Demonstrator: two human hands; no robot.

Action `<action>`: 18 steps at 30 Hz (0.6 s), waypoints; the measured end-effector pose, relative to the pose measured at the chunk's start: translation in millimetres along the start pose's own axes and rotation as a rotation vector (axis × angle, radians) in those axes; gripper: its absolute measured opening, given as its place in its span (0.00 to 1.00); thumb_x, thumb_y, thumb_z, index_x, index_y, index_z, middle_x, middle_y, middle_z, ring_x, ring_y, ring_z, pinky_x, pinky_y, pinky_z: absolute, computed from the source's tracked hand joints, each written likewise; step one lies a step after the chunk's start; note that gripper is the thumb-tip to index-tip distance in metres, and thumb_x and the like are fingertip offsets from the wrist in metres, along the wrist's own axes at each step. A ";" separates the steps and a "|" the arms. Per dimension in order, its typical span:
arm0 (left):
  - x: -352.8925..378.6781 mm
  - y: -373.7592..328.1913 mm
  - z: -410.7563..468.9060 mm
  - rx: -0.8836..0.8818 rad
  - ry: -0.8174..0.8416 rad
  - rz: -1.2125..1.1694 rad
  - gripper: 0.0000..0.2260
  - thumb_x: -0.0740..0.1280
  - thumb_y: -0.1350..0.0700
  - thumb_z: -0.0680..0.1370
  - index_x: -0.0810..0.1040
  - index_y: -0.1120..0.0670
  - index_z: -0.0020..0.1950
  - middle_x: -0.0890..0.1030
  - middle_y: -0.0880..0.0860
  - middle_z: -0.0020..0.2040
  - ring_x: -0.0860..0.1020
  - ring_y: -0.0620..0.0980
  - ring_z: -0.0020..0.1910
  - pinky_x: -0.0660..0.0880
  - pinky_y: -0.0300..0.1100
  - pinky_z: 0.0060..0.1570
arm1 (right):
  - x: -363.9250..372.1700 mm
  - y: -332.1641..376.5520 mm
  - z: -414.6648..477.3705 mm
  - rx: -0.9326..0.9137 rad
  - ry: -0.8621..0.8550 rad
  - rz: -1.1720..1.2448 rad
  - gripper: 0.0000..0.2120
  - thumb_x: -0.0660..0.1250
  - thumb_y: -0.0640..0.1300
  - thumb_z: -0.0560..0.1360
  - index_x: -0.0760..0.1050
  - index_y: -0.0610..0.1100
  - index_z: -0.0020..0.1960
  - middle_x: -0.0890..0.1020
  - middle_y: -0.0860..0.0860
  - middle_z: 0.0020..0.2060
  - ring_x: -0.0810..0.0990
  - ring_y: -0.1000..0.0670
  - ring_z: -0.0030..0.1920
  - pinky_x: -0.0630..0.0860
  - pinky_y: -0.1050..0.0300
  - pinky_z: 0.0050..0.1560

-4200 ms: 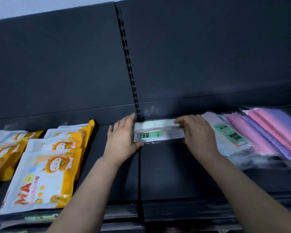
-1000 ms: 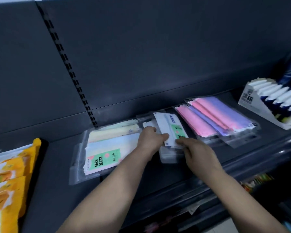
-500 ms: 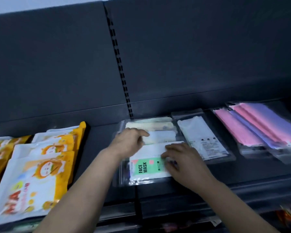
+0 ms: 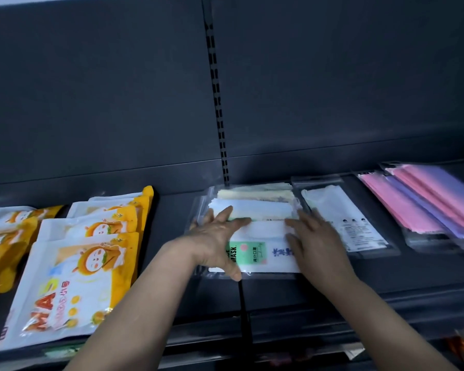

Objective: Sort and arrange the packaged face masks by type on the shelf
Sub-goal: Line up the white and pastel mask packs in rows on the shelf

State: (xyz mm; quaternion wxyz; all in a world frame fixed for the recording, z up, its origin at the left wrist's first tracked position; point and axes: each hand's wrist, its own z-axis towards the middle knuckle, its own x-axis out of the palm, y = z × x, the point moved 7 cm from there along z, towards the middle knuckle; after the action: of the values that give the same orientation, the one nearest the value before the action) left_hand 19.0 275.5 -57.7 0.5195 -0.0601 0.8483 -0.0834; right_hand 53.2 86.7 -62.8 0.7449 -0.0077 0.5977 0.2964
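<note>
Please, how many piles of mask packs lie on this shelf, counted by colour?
Orange-and-white packs: 2 piles
Pastel packs with a green label: 1 pile
White pack: 1, lying alone
Pink-and-purple packs: 1 overlapping pile
Total: 5

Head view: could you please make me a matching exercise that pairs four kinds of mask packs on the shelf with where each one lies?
Things:
1. orange cartoon packs
2. green-label pack
3. plain white pack
4. pink and purple packs

Places:
A. far right of the shelf
B. under the left hand and the right hand
C. far left of the shelf
D. just to the right of the right hand

Pairs: 1-C; 2-B; 3-D; 4-A.
</note>
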 end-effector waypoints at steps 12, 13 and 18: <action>-11.6 -21.2 21.3 -0.098 -0.009 0.040 0.52 0.78 0.42 0.64 0.46 0.37 0.78 0.45 0.47 0.80 0.42 0.60 0.78 0.55 0.60 0.74 | -26.9 -83.1 -7.3 0.363 0.407 -0.011 0.42 0.71 0.61 0.67 0.59 0.46 0.74 0.60 0.47 0.74 0.56 0.45 0.75 0.60 0.50 0.70; -11.9 -23.3 21.6 -0.116 0.007 0.048 0.52 0.78 0.43 0.65 0.46 0.37 0.78 0.44 0.48 0.80 0.41 0.60 0.78 0.55 0.62 0.74 | -30.7 -83.1 -9.7 0.349 0.417 0.007 0.44 0.72 0.61 0.67 0.57 0.46 0.75 0.57 0.48 0.76 0.53 0.46 0.76 0.57 0.52 0.71; -17.7 -56.8 30.9 -0.106 -0.109 0.056 0.52 0.75 0.38 0.66 0.45 0.45 0.79 0.36 0.50 0.79 0.33 0.53 0.77 0.44 0.63 0.75 | -43.7 -79.6 -14.6 0.174 0.239 -0.259 0.26 0.58 0.39 0.76 0.58 0.42 0.73 0.71 0.45 0.67 0.70 0.45 0.66 0.71 0.52 0.59</action>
State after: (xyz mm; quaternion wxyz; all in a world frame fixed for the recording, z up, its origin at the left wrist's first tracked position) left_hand 55.4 220.8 -44.5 0.5629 -0.0682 0.8234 -0.0207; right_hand 71.3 -3.1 -55.2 0.6983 -0.0551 0.6994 0.1424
